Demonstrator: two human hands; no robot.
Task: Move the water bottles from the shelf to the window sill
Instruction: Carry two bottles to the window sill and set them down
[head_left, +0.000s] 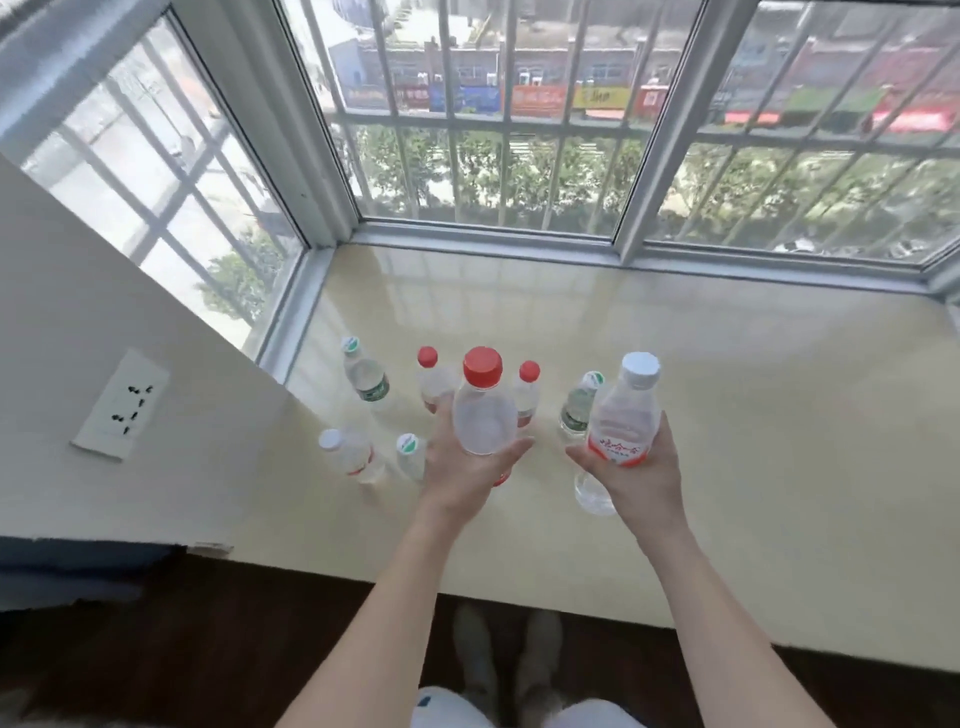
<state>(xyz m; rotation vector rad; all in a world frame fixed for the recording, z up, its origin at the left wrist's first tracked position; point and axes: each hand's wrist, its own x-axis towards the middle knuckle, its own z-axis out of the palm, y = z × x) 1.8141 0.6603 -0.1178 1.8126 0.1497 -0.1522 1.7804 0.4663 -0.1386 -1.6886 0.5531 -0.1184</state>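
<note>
Both hands are out over the window sill (675, 364), each carrying one bottle upright so it can go straight down onto its base. The left hand (467, 467) has its grip wrapped from below and behind around the lower body of a red-capped bottle (483, 410), thumb on one side and fingers on the other. The right hand (636, 475) holds a white-capped bottle (623, 415) the same way, its grip closed around the red-labelled lower part. Six more bottles already stand on the sill, crowded toward its left end near the wall edge: a green-capped one (363, 371) furthest back, two small red-capped ones (430, 376) (527, 389) and another green-capped one (579, 402) in a loose row, then a white-capped one (348, 454) and a third green-capped one (410, 457) nearer the front edge. They are kept together, which leaves the right half of the sill bare. The held bottles hang just in front of and above this cluster, so open ground beside the right hand looks the easier landing. The shelf is out of view, so how many bottles remain cannot be told.
</note>
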